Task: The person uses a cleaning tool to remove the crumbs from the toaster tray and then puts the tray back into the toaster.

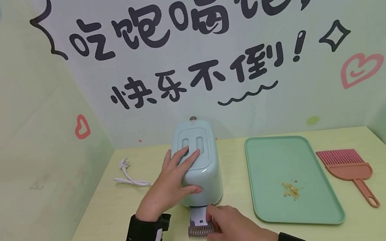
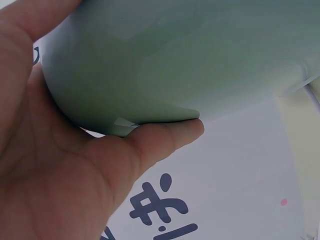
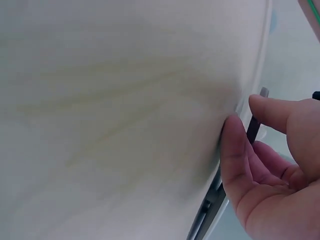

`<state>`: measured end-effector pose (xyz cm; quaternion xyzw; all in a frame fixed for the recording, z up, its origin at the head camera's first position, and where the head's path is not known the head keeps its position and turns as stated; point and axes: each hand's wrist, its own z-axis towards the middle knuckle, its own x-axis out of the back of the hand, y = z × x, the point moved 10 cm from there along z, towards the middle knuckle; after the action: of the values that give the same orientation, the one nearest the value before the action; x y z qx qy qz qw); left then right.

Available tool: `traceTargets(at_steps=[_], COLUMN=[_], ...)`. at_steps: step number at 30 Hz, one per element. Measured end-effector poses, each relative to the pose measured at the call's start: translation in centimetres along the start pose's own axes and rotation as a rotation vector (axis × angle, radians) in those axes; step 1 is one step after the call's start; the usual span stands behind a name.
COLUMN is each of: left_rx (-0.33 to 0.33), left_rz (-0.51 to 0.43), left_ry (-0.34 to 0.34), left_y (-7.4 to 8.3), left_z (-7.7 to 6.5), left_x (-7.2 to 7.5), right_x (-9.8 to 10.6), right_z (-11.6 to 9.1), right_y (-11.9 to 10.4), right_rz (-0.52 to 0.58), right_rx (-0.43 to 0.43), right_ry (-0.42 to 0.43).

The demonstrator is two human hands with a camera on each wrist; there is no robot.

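Observation:
A pale blue toaster (image 1: 211, 181) with a lid (image 1: 202, 162) on top stands lengthwise on the table, its far end near the back wall. My left hand (image 1: 166, 185) rests on it with fingers spread, two over the lid, the thumb against the near end. In the left wrist view, the fingers (image 2: 165, 137) lie along the toaster's glossy side (image 2: 175, 60). A crumb tray (image 1: 199, 221) with a slotted grey front sticks partly out beneath the near end. My right hand (image 1: 234, 227) pinches its right side, the fingertips partly covering it. The right wrist view shows the dark tray edge (image 3: 254, 127) beside the thumb.
Right of the toaster lies a green tray (image 1: 275, 162) with a small heap of crumbs (image 1: 291, 191). Beside it is a pinkish-orange brush (image 1: 353, 172) with red bristles. A white power cord (image 1: 133, 181) with its plug lies to the left. Printed walls (image 1: 258, 116) enclose the table.

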<state>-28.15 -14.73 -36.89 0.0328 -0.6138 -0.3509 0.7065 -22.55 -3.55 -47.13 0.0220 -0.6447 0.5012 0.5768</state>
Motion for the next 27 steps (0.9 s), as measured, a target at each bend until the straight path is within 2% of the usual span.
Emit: traceTargets(at_steps=[3, 8, 15, 27], left_rx=[0.003, 0.004, -0.004, -0.005], left_rz=[-0.003, -0.004, -0.002, 0.007], left_ry=[-0.002, -0.005, -0.006, -0.012], left_y=[0.0, 0.0, 0.1, 0.1], left_z=[0.0, 0.1, 0.1, 0.4], left_x=[0.0, 0.1, 0.2, 0.4], right_x=[0.5, 0.8, 1.0, 1.5], right_z=[0.2, 0.7, 1.2, 1.5], right_y=[0.4, 1.1, 1.0, 1.0], right_rz=[0.001, -0.005, -0.032, -0.116], right_rx=[-0.003, -0.014, 0.009, -0.022], right_ry=[0.036, 0.048, 0.07, 0.085])
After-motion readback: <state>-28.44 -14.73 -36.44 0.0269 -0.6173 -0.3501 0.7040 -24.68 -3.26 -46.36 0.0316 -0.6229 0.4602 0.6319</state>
